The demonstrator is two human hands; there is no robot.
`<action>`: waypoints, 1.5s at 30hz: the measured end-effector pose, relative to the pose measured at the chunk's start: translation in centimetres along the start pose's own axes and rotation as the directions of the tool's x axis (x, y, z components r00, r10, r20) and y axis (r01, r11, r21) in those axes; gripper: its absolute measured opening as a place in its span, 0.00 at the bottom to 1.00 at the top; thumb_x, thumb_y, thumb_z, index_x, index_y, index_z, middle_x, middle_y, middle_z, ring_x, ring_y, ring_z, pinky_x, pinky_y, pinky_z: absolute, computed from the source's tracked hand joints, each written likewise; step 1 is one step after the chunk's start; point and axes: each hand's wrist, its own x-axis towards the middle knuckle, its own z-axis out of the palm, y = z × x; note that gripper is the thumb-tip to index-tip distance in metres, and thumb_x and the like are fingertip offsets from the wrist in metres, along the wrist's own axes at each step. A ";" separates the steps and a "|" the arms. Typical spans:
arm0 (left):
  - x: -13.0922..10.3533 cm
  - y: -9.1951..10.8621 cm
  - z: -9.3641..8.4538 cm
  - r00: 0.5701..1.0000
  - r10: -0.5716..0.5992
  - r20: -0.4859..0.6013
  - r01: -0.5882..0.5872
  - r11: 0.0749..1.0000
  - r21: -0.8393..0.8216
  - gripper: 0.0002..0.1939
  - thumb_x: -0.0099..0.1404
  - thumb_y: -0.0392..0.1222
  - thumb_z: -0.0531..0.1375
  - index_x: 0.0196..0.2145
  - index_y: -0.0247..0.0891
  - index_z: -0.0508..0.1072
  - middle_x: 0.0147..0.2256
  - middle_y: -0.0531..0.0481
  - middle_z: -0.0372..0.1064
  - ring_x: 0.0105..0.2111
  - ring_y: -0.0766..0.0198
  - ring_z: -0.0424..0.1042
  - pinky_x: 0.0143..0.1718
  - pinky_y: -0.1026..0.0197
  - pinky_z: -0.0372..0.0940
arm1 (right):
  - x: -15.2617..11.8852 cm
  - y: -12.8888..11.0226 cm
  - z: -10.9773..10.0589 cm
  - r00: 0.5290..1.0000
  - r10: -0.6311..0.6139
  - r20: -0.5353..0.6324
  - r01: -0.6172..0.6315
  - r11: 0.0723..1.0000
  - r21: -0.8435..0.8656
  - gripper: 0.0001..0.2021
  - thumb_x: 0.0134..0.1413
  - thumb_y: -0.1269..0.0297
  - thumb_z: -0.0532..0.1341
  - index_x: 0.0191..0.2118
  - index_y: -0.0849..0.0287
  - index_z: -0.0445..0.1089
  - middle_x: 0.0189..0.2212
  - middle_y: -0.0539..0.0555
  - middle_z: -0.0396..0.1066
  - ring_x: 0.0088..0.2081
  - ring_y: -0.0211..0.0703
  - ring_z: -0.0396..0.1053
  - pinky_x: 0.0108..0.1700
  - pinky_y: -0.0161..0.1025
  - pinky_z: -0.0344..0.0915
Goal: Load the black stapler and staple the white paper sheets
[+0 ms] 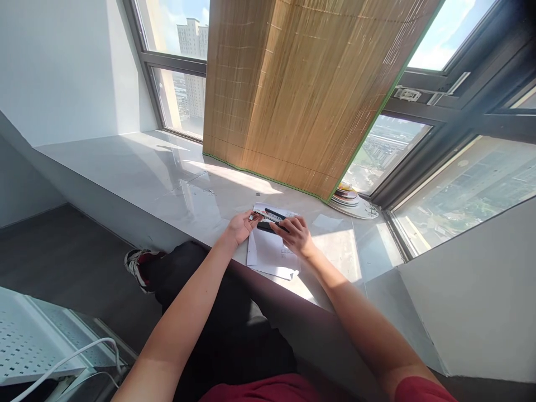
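Note:
Above the papers, my right hand [298, 233] is closed around what looks like a black stapler [274, 214], its long arms spread apart. My left hand [243, 226] pinches at the left end of it, fingers bent around a small, light-coloured piece [253, 215] too small to make out. Between the stapler's arms some light and reddish parts show. White paper sheets [266, 254] lie beneath both hands on the sill, with faint print on their right side and a folded lower right corner.
The pale glossy window sill [138, 167] drops off at its front edge, near my legs. A bamboo blind [285, 100] hangs behind the papers. Stacked plates [355, 206] stand at the right, near another white sheet [327, 222]. A perforated white panel [33, 340] with a cable is lower left.

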 end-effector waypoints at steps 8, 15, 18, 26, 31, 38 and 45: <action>-0.5 0.2 0.2 0.977 0.203 -0.064 -0.197 0.976 0.088 0.13 0.76 0.27 0.61 0.55 0.29 0.79 0.46 0.34 0.83 0.51 0.53 0.85 0.66 0.48 0.75 | 0.8 -0.2 -0.3 0.825 0.532 -0.191 -0.449 0.822 0.349 0.12 0.53 0.56 0.72 0.42 0.53 0.84 0.36 0.54 0.70 0.35 0.47 0.69 0.41 0.46 0.70; -1.0 0.7 0.2 0.898 0.433 -0.084 -0.397 0.876 0.274 0.05 0.73 0.34 0.69 0.46 0.34 0.80 0.42 0.40 0.84 0.41 0.60 0.86 0.52 0.55 0.79 | 0.3 1.1 0.2 0.767 0.641 0.016 -0.573 0.675 0.464 0.16 0.43 0.52 0.76 0.35 0.57 0.80 0.33 0.52 0.72 0.34 0.45 0.68 0.39 0.42 0.67; -1.2 0.7 0.3 0.850 0.527 -0.004 -0.486 0.786 0.383 0.11 0.67 0.39 0.75 0.45 0.37 0.81 0.39 0.44 0.84 0.32 0.64 0.82 0.35 0.64 0.75 | 0.3 1.1 0.6 0.791 0.610 0.045 -0.576 0.719 0.390 0.15 0.44 0.52 0.76 0.33 0.55 0.77 0.34 0.52 0.72 0.34 0.46 0.69 0.40 0.43 0.68; -3.4 -0.1 1.6 0.885 0.261 0.386 -0.440 0.739 0.509 0.18 0.51 0.39 0.84 0.36 0.36 0.83 0.29 0.47 0.80 0.24 0.67 0.72 0.23 0.65 0.59 | 0.8 -1.0 -0.1 0.952 0.262 -0.155 -0.196 0.917 0.348 0.22 0.64 0.43 0.69 0.56 0.49 0.79 0.54 0.62 0.78 0.56 0.62 0.73 0.62 0.60 0.70; -3.6 -0.2 1.5 0.880 0.140 0.453 -0.393 0.750 0.532 0.16 0.52 0.40 0.83 0.34 0.36 0.83 0.29 0.46 0.80 0.21 0.69 0.68 0.23 0.65 0.58 | 0.6 -1.2 0.4 0.984 0.164 -0.061 -0.123 0.896 0.427 0.16 0.72 0.44 0.62 0.43 0.43 0.85 0.41 0.58 0.82 0.46 0.58 0.77 0.56 0.61 0.72; -3.7 -0.5 1.4 0.878 0.153 0.453 -0.393 0.770 0.502 0.18 0.50 0.38 0.84 0.35 0.36 0.83 0.30 0.45 0.80 0.27 0.65 0.75 0.24 0.66 0.61 | 0.6 -1.3 0.1 0.989 0.122 -0.079 -0.078 0.902 0.424 0.14 0.73 0.48 0.62 0.46 0.43 0.86 0.43 0.57 0.84 0.45 0.55 0.78 0.54 0.59 0.73; -1.5 2.1 1.0 0.854 0.429 0.295 -0.517 0.639 0.570 0.15 0.75 0.46 0.68 0.30 0.38 0.80 0.24 0.49 0.74 0.18 0.69 0.59 0.24 0.64 0.58 | 0.0 4.2 -2.6 0.740 0.609 -0.286 -0.575 0.793 0.201 0.10 0.65 0.57 0.64 0.37 0.53 0.82 0.43 0.61 0.83 0.45 0.57 0.78 0.59 0.58 0.71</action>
